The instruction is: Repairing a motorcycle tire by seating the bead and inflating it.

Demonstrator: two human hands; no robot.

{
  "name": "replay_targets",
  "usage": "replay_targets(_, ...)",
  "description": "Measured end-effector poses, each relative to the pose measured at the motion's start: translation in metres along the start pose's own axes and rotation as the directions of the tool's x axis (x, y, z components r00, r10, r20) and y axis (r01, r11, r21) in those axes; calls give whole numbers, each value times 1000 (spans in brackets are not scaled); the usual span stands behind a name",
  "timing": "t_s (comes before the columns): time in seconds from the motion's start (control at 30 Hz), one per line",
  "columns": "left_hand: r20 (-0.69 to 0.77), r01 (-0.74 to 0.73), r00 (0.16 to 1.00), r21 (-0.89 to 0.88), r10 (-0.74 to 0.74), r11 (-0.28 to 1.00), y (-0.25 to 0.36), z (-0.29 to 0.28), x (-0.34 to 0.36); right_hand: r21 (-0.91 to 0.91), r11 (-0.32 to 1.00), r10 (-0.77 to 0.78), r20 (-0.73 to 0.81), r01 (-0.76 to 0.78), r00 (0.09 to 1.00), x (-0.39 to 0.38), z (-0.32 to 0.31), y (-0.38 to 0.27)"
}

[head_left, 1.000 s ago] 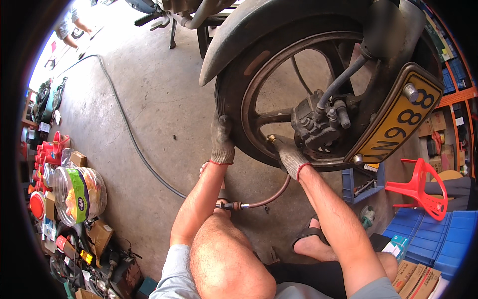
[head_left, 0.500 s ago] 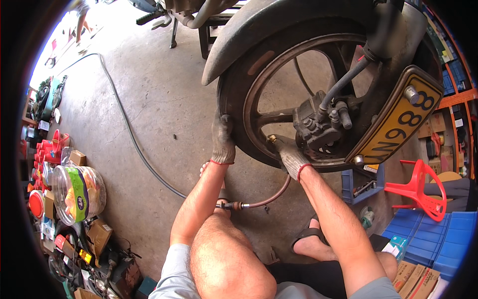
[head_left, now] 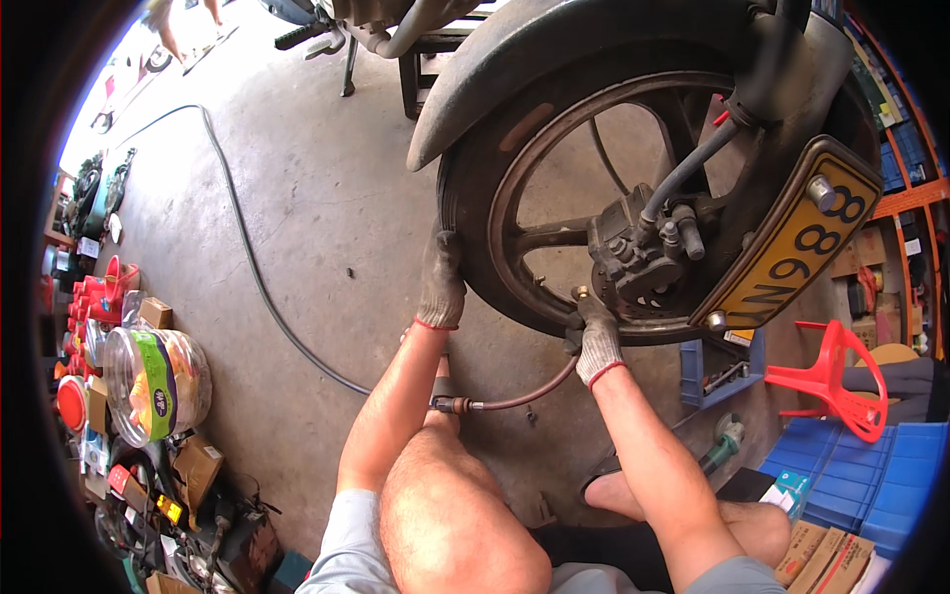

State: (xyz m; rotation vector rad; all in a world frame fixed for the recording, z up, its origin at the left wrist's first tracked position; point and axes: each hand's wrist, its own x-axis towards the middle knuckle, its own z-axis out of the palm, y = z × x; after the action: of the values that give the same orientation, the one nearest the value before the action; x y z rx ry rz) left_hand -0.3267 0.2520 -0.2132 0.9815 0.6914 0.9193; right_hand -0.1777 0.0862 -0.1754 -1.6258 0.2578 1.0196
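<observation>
My left hand, in a grey knitted glove with dirty fingertips, presses against the tread of a black motorcycle tyre; its fingers are partly hidden. My right hand, gloved the same way, is closed on an air hose chuck with a brass tip. That tip is in front of the lower wheel rim, apart from the small valve stem on the rim. A reddish air hose runs from the right hand to a coupling, joining a long dark hose on the floor.
Above the wheel are a fender and brake caliper; a yellow plate is at right. A red plastic chair, blue bin and cardboard boxes stand right. A clear tub sits among clutter left.
My right hand has moved right with the chuck, away from the valve stem, which now shows. My left hand has stayed against the tyre. A person's legs in the distance have shifted.
</observation>
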Motion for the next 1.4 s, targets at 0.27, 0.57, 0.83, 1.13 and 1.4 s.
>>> replay_targets(0.27, 25, -112, 994, 33, 111, 993, -8, 0, 7, -6, 1000, 12, -113, -12, 994, 7, 0, 3)
replay_targets(0.57, 8, -94, 996, -17, 94, 995, 0, 4, 3, 635, 768, 116, -2, -89, 993, -2, 6, 13)
replay_targets(0.83, 0, -155, 988, 58, 155, 986, 4, 6, 4, -323, 894, -329, -2, 311, 944, -2, 18, 4)
replay_targets(1.13, -17, -169, 985, 26, 170, 985, 4, 9, 3, -541, 512, -620, 304, 667, 723, 0, 27, 0)
replay_targets(1.4, -18, -133, 991, 29, 134, 991, 2, 8, 2, -531, 619, -488, 318, 579, 813, 13, 36, -4)
